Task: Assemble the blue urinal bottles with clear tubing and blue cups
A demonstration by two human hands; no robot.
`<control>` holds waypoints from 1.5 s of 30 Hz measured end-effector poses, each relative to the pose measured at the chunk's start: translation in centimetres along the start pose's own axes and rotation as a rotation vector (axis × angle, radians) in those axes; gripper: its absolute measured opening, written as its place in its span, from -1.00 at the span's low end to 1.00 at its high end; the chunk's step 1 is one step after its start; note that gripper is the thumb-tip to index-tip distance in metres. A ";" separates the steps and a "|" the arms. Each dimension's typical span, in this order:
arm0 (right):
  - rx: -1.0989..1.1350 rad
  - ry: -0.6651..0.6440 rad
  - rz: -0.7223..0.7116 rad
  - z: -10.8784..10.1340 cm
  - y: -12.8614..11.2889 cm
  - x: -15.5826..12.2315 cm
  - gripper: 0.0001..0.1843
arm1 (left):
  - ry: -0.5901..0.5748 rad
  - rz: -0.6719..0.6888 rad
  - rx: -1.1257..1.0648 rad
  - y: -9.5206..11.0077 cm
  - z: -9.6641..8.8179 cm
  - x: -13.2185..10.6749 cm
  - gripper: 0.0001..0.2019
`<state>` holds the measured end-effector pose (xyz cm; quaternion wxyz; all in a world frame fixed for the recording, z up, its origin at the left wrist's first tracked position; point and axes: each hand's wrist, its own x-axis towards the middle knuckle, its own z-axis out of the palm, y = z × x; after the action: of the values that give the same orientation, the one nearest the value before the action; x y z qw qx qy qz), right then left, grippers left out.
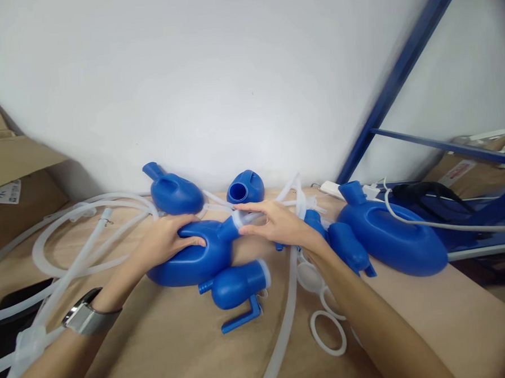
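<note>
A blue plastic urinal bottle (193, 265) lies on its side on the table, its neck pointing right. My left hand (174, 238) is wrapped round its handle, with the thumb on top. At the bottle's mouth, my right hand (275, 224) pinches a translucent white ring (237, 219) between thumb and fingers. How far the ring sits over the neck is partly hidden by the fingers. Just in front lies a blue funnel-shaped adapter (240, 284) with a white rim and a blue lever-like piece (242, 319) beside it.
Similar blue bottles stand behind (176, 194) and at right (394, 238). Several white rings (328, 333) and more blue adapters (347, 249) lie near my right forearm. Clear tubing (86, 243) coils at left. A cardboard box (18, 167) and blue metal frame (399, 85) flank the table.
</note>
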<state>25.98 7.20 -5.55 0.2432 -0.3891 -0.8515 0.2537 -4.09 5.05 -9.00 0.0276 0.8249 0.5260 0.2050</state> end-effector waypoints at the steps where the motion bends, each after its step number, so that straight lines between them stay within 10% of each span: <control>1: -0.008 -0.003 -0.003 0.0 0.0 0.0 -0.40 | -0.001 0.003 -0.004 0.0 0.0 0.0 -0.39; 29: -0.270 0.011 0.122 0.5 -2.4 0.0 -0.45 | 0.032 0.031 0.035 -0.3 0.4 -0.3 -0.40; 38: -0.325 0.288 -0.132 1.6 -0.9 -0.5 -0.40 | 0.025 0.025 0.015 -0.1 0.1 -0.4 -0.41; 45: -0.368 0.211 -0.085 1.6 -1.0 -0.3 -0.47 | 0.025 0.051 0.045 -0.2 0.2 -0.2 -0.43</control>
<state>24.68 5.99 -6.21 0.2661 -0.4153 -0.8689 0.0413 -4.26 4.96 -9.34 -0.0030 0.8357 0.5099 0.2041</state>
